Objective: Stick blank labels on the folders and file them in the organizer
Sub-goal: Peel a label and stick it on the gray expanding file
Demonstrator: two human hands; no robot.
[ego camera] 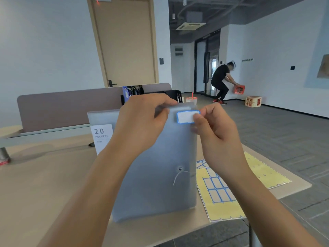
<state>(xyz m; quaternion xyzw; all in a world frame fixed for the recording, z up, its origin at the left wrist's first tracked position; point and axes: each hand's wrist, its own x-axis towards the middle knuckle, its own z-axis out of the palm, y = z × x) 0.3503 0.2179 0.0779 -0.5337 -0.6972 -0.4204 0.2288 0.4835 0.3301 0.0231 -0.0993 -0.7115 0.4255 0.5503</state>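
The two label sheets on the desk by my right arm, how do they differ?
The near label sheet still carries blue-bordered labels in a grid, with some spots already peeled to yellow; the far label sheet shows only bare yellow backing. The near one is partly hidden by the grey folder, the far one by the right hand. Both lie flat with yellow backing.
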